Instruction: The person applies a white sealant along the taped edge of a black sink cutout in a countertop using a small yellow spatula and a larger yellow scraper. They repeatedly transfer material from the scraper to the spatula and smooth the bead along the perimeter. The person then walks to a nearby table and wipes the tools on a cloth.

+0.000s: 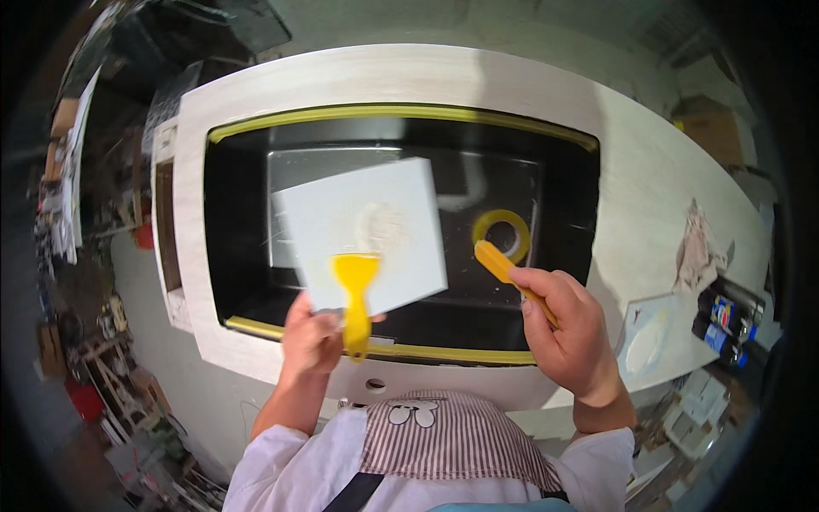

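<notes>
My left hand [310, 338] grips the near edge of a square white board [409, 192], holding it over the sink. Pale paste [381, 226] is smeared on the board's middle. A yellow plastic scraper [356, 277] lies against the board, its blade toward the paste; its handle passes beside my left thumb, and I cannot tell whether the fingers pinch it. To the right, my right hand [570, 328] is closed round a narrow orange-yellow tool [497, 261] that points up and left. The tool's kind is unclear. Below them is a black sink [563, 205], its rim lined with yellow tape [367, 112].
A yellow tape roll [521, 229] lies in the sink. The pale countertop [631, 171] surrounds it, with a tap hole [375, 385] in front. A crumpled cloth [695, 247], a paste-smeared sheet [646, 337] and dark bottles [725, 320] sit at the right. Cluttered shelves [102, 358] stand left.
</notes>
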